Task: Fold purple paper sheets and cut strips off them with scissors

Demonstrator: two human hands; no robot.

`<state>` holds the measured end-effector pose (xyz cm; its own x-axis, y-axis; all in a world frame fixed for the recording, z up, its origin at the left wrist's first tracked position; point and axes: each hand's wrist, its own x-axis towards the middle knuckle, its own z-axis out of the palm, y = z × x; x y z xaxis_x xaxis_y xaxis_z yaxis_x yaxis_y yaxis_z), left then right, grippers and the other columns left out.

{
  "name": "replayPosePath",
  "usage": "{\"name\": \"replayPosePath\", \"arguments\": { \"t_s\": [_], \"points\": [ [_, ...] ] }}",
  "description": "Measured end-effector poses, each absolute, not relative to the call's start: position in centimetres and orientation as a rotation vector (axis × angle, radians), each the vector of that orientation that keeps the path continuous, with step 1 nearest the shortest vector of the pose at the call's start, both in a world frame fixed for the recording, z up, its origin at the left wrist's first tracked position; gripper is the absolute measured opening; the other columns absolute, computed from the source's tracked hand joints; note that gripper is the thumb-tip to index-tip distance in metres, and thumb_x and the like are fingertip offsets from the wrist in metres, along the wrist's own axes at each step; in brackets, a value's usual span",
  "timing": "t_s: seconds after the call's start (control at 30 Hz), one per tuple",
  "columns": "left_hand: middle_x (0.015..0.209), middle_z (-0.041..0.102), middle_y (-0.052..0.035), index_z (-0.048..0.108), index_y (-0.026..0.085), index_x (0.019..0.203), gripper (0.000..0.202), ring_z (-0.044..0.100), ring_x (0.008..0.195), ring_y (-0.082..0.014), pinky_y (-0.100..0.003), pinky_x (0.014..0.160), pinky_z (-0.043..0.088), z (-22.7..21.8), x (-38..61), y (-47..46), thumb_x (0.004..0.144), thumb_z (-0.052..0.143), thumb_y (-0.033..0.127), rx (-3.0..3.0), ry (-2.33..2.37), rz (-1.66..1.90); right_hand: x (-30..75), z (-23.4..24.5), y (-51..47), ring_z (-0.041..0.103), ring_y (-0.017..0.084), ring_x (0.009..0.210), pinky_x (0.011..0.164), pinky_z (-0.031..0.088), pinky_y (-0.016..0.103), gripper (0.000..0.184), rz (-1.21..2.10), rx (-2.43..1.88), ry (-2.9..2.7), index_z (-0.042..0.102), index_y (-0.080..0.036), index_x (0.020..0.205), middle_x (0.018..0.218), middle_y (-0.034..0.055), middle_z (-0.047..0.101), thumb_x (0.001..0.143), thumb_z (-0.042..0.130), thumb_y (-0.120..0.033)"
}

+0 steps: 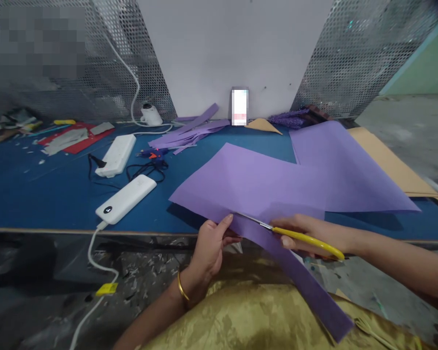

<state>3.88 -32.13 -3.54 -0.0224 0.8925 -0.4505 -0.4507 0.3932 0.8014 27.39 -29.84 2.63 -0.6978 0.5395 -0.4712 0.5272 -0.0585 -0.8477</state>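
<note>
A large purple paper sheet (241, 177) lies at the table's front edge. My left hand (213, 243) pinches its near edge between thumb and fingers, close to the scissor tips. My right hand (302, 233) is wrapped round the yellow handles of a pair of scissors (302, 236), whose blades point left across the paper. From the cut, a long purple strip (306, 282) hangs down over my lap, still joined to the sheet near my left hand. Part of the right fingers is hidden behind the handle.
More purple paper (345, 165) and tan sheets (387, 165) lie at the right. Cut purple strips (193, 131) are piled at the back, near a propped phone (240, 107). A white power bank (126, 199), a power strip (117, 154) and a blue glue gun (153, 153) stand left.
</note>
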Motion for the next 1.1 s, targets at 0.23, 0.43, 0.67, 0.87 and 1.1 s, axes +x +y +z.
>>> {"name": "replayPosePath", "arguments": {
  "t_s": [0.23,0.43,0.67,0.87,1.1],
  "points": [
    [0.066,0.072,-0.0050,0.071,0.011,0.076,0.045,0.065,0.055,-0.0162,-0.029,0.055,0.058,-3.7,3.9,-32.2,0.054,0.091,0.045,0.502,1.143,1.160,26.5,2.2,-29.2,0.042,0.007,0.043,0.035,0.036,0.016,0.059,1.944,-1.239,-2.138,0.055,-0.019,0.095,0.058,-0.0078,0.041,0.086,0.054,-0.077],
    [0.067,0.073,-0.0051,0.072,0.011,0.079,0.045,0.066,0.056,-0.0167,-0.029,0.055,0.058,-3.9,3.9,-32.3,0.056,0.091,0.044,0.497,1.150,1.169,26.6,2.0,-29.2,0.042,0.007,0.040,0.034,0.036,0.018,0.055,1.946,-1.243,-2.126,0.051,-0.020,0.088,0.058,-0.0085,0.039,0.084,0.058,-0.075],
    [0.070,0.075,-0.0076,0.073,0.010,0.082,0.044,0.067,0.057,-0.0175,-0.028,0.055,0.057,-3.8,4.1,-32.4,0.059,0.089,0.044,0.538,1.134,1.157,26.1,1.7,-28.4,0.050,0.011,0.053,0.043,0.037,0.019,0.052,1.843,-1.156,-2.239,0.059,-0.021,0.095,0.067,-0.0023,0.051,0.088,0.056,-0.072],
    [0.066,0.073,-0.0067,0.073,0.010,0.081,0.045,0.066,0.055,-0.0164,-0.026,0.054,0.056,-4.0,4.1,-32.3,0.058,0.089,0.045,0.535,1.128,1.159,25.4,1.7,-28.0,0.049,0.011,0.050,0.041,0.039,0.019,0.052,1.886,-1.200,-2.237,0.056,-0.021,0.096,0.067,-0.0025,0.051,0.088,0.056,-0.072],
    [0.066,0.074,-0.0072,0.073,0.011,0.074,0.039,0.065,0.055,-0.0154,-0.026,0.053,0.055,-3.9,4.0,-32.4,0.060,0.089,0.043,0.518,1.131,1.166,25.5,1.7,-28.4,0.045,0.008,0.043,0.036,0.037,0.018,0.055,1.946,-1.239,-2.139,0.050,-0.021,0.092,0.064,-0.0050,0.045,0.087,0.052,-0.076]
  ]
}}
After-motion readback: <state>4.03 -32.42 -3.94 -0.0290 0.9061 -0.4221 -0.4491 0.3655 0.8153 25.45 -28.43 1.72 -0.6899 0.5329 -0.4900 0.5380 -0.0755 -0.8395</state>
